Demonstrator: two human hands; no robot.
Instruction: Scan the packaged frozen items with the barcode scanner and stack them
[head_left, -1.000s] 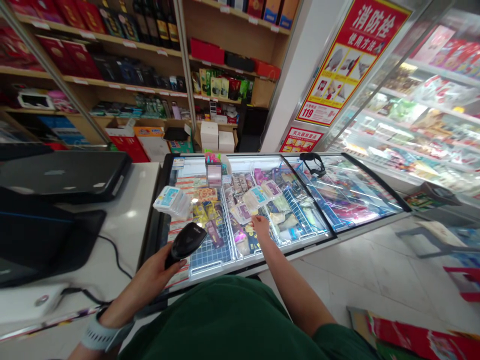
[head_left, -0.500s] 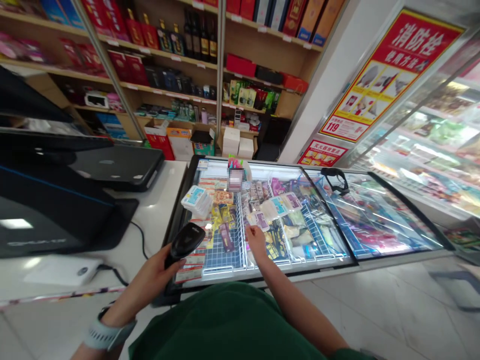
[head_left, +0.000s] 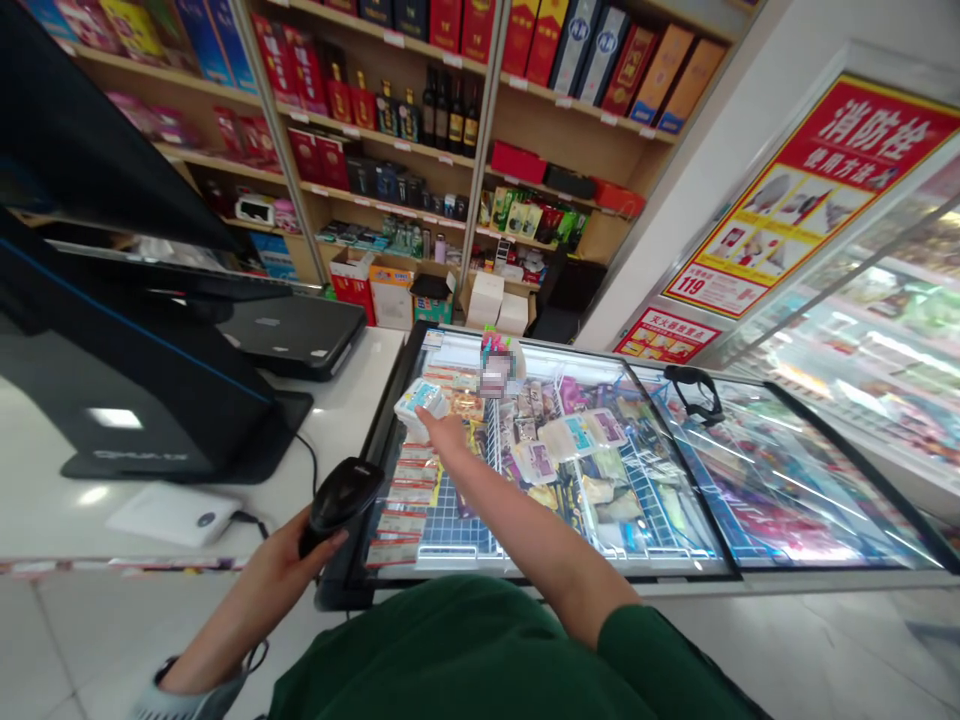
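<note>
My left hand [head_left: 300, 555] is wrapped round the handle of a black barcode scanner [head_left: 346, 492], held over the left edge of the chest freezer. On the freezer's glass lid [head_left: 457, 550] stands a small stack of clear plastic packs [head_left: 415, 397] with blue and white labels. My right hand [head_left: 444, 432] reaches across to this stack, its fingers closed on the right side of the packs. Farther right on the glass lie more flat packs, some with blue labels [head_left: 577, 437] and one with a purple label [head_left: 536, 462].
A black monitor stand [head_left: 150, 400], a white box with a cable [head_left: 174, 515] and a black flat device [head_left: 289, 330] occupy the left counter. A small tub [head_left: 501, 370] stands at the lid's back. A black handle [head_left: 694, 393] rises from the right lid. Stocked shelves [head_left: 405, 150] line the back.
My right hand has moved left from the purple-labelled pack to the stack of packs. The scanner in my left hand has shifted slightly left and down relative to the freezer. The view has shifted.
</note>
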